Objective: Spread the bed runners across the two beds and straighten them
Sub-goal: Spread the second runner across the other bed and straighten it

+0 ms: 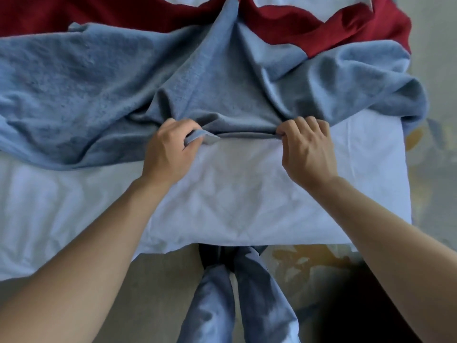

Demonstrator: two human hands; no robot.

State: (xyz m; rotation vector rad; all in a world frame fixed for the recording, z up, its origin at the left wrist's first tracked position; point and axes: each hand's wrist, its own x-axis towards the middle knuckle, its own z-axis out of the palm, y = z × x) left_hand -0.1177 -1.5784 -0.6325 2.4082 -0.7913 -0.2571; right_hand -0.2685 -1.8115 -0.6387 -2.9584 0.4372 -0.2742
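Head view, looking down over the foot of a bed covered with a white cotton sheet (235, 194). The person stands at the near edge, legs in blue trousers (237, 293) visible below the mattress line.

Blue fleece-like bed runner (99, 90): lies crumpled across the width of the bed, from the left border of the view to the right side, where it droops over the mattress edge. Deep folds rise from the middle toward the far side. Its near hem is drawn taut in a short straight stretch between the two hands.

Left hand (168, 149): knuckles up, fingers curled, thumb and fingers pinching a small bunch of the blue runner's near hem; a folded tab of cloth pokes out beside the thumb.

Right hand (306, 147): knuckles up, fingers curled tight and pressed together, gripping the same hem just to the right of the taut stretch. The fingertips are tucked under the cloth, so how far they wrap cannot be told.

Both forearms are bare and reach forward over the white sheet; hands are near one another, apart, with the hem between them.

Dark red fabric bed runner (333, 30): lies beyond the blue one, along the far side, rumpled, partly overlapped by the blue runner's raised fold in the middle. More white bedding shows past it at the top edge.

Floor (309, 258) beside the bed: pale patterned surface with yellowish patches; detail there is blurred, possibly a printed carpet.
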